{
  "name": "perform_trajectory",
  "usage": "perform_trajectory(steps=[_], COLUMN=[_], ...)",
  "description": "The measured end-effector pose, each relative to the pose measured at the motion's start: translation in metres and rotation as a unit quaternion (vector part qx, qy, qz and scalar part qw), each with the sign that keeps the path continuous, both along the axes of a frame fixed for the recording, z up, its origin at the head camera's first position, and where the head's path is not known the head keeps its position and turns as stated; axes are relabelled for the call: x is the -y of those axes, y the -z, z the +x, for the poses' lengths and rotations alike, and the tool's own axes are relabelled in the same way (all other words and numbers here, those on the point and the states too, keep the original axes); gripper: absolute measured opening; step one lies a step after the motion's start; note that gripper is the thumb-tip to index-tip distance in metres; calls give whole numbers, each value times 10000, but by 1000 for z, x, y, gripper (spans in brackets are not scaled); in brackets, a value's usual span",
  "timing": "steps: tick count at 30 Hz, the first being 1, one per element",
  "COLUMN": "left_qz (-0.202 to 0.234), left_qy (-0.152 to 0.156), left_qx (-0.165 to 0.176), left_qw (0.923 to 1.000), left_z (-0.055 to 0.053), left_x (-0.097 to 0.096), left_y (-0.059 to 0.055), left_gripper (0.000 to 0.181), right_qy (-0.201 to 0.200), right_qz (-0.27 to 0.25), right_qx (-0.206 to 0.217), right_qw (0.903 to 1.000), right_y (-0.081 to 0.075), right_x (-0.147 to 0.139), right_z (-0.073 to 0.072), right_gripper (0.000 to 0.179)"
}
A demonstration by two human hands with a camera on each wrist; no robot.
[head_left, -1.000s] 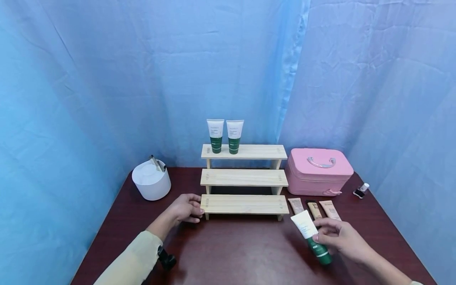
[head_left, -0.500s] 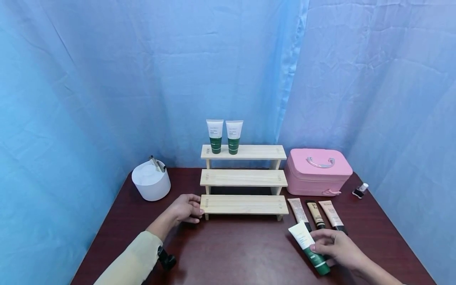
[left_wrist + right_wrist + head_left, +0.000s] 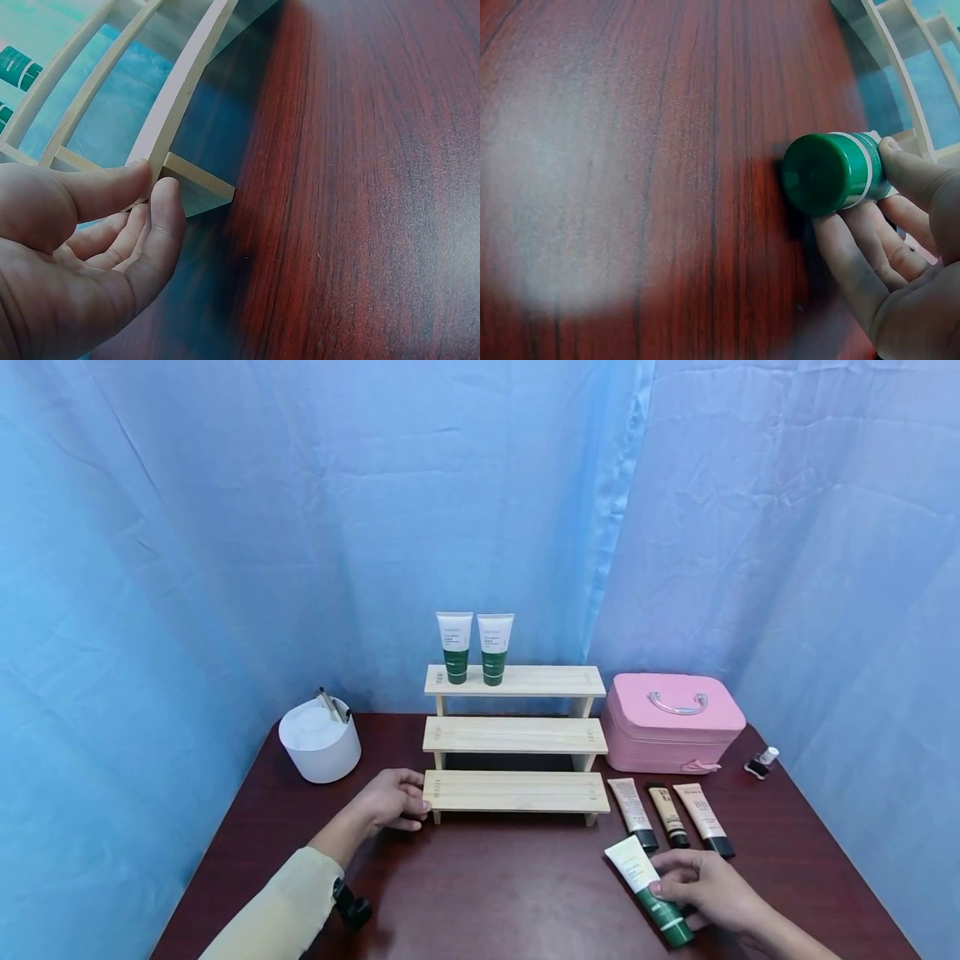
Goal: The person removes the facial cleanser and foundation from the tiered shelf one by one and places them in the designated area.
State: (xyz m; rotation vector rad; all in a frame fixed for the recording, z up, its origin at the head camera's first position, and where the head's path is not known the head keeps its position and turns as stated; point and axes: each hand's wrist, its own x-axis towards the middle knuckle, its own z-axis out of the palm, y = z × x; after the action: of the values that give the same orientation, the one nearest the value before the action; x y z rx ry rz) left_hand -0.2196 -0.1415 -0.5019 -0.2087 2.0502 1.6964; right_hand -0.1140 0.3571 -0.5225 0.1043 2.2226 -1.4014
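My left hand pinches the left end of the lowest board of a three-tier wooden display stand. In the left wrist view, the thumb lies on top of that board and a finger comes from below. On the right, my right hand holds a white-and-green squeeze tube between thumb and fingers. The tube is tilted, its white end toward the stand and its green cap toward me, low over the table. Whether it touches the table I cannot tell. Two matching tubes stand upright on the top tier.
Three smaller cosmetic tubes lie just beyond my right hand. Behind them are a pink case and a small nail polish bottle. A white round container stands at the left. Blue curtains surround the dark red table.
My right hand has moved the tube slightly toward me and down, uncovering more of the three small tubes behind it. The left hand stays at the stand.
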Motion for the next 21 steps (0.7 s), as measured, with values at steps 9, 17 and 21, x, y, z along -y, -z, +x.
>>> perform_trajectory(steps=[9,17,21], left_qz=[28,32,38], left_qy=[-2,-10,-23], left_qx=[21,12,47], left_qw=[10000,10000,10000], left_z=[0,0,-1], left_x=[0,-1,-1], left_y=[-1,0,1], left_gripper=[53,51,50], right_qy=[29,6,4], right_qz=[53,395,460], right_qx=[21,-72,-124], right_qw=[10000,9992,9989], right_y=[1,-2,-3], right_x=[4,7,8], right_z=[3,4,5], right_gripper=[57,60,60])
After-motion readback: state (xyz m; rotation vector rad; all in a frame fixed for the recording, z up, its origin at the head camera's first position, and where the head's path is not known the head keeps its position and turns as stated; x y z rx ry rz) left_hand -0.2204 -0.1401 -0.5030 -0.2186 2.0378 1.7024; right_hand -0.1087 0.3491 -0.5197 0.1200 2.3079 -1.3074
